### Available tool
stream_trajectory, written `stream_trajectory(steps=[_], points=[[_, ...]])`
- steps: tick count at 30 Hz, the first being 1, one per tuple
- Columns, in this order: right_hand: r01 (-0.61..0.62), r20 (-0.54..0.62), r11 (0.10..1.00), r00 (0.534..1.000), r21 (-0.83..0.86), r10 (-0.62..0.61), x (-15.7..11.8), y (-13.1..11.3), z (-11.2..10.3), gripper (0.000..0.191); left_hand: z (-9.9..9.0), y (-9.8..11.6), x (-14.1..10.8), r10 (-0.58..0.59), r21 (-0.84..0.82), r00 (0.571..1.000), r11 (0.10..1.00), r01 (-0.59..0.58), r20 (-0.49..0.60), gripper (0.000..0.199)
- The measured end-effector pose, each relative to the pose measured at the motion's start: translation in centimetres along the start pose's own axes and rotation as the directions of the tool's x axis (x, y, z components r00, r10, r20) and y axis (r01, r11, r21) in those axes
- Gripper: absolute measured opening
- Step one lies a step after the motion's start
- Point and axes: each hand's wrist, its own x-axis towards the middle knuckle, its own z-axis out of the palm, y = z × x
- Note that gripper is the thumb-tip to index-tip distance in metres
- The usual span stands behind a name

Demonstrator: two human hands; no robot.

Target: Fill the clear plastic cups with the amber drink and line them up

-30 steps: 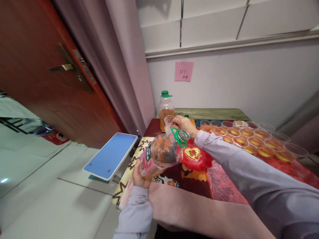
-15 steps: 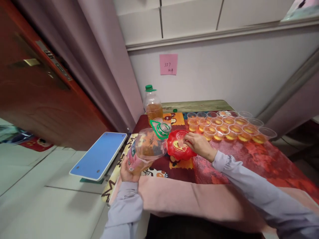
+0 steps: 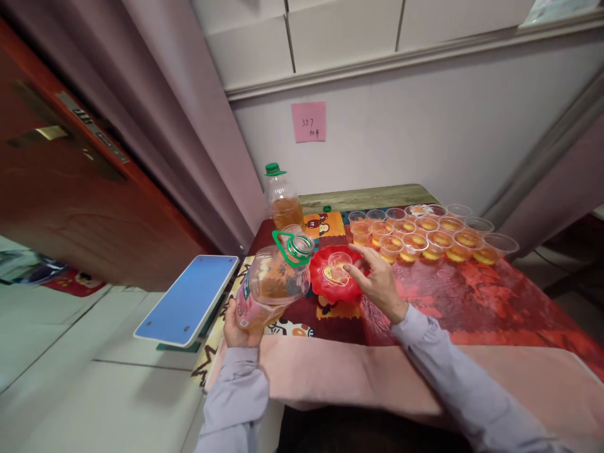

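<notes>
My left hand (image 3: 240,326) grips a large clear plastic bottle (image 3: 278,277) low on its side. The bottle is tilted, its uncapped mouth and green carry ring toward the red dish, with amber liquid inside. My right hand (image 3: 375,280) is open over the right rim of the red scalloped dish (image 3: 321,286), thumb and fingers apart. In that dish stands a clear plastic cup (image 3: 338,264), just left of my fingertips. Several clear cups of amber liquid (image 3: 415,245) are grouped in rows beyond my right hand.
A second bottle (image 3: 285,211) with a green cap stands at the back left, a loose green cap (image 3: 327,209) to its right. Pink cloth (image 3: 377,371) covers the near table edge. A blue-topped stand (image 3: 189,299) is at left, near a brown door (image 3: 85,189).
My right hand has let go of the clear cup in the red dish and opened its fingers. The left hand still holds the tilted bottle; the whole view has shifted slightly.
</notes>
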Motion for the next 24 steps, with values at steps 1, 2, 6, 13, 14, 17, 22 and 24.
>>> stream_trajectory(steps=[1,2,6,13,14,17,22,24], points=[[-0.066,-0.035,0.992,0.997,0.104,0.070,-0.6,-0.9,0.7,0.043,0.2,0.1,-0.1,-0.011,0.011,0.999,1.000,0.011,-0.035,0.040],[-0.116,-0.038,0.971,0.991,0.208,0.127,-1.2,-1.8,1.6,0.043,0.4,0.2,-0.2,-0.017,0.023,0.998,1.000,0.019,-0.068,0.038],[-0.257,0.101,0.822,0.966,0.509,0.239,-2.8,-4.8,5.5,0.060,2.3,0.5,-1.2,-0.003,0.066,0.995,0.998,0.010,-0.102,0.037],[-0.409,0.234,0.594,0.906,0.693,0.352,-3.0,-6.2,7.8,0.086,5.6,0.8,-3.2,0.039,0.166,0.991,0.986,-0.018,-0.128,0.040],[-0.417,0.235,0.571,0.900,0.707,0.367,-3.1,-6.2,7.9,0.087,5.7,1.1,-3.3,0.041,0.174,0.990,0.985,-0.016,-0.139,0.040],[-0.415,0.259,0.509,0.900,0.755,0.350,-3.4,-6.4,8.1,0.080,6.0,2.4,-3.5,0.074,0.221,0.978,0.975,-0.029,-0.196,0.039],[-0.418,0.289,0.397,0.893,0.817,0.346,-4.0,-6.5,8.5,0.074,6.7,4.9,-3.9,0.093,0.301,0.965,0.953,-0.015,-0.245,0.036],[-0.443,0.316,0.363,0.878,0.820,0.359,-4.3,-6.3,8.7,0.075,7.2,5.7,-4.1,0.082,0.319,0.961,0.948,0.007,-0.263,0.032]])
